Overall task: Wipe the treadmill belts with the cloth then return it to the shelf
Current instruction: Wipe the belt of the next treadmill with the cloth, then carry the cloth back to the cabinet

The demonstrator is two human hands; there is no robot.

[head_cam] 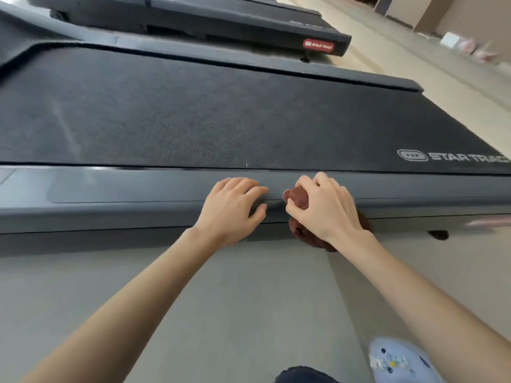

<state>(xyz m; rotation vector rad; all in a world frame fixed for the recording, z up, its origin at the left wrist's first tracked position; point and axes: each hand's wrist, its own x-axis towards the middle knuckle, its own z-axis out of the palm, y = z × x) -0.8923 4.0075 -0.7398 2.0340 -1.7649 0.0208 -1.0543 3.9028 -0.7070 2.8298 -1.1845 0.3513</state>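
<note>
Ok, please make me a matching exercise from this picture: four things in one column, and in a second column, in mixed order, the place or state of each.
Things:
1. left hand
2. cloth
3. white logo
4. red label

Places or states:
A. on the end of the far treadmill
B. empty, lying on the near side rail
C. printed on the near belt, at the right
D. bunched under the right hand

Pairs: 1-B, 2-D, 3-C, 4-A
</note>
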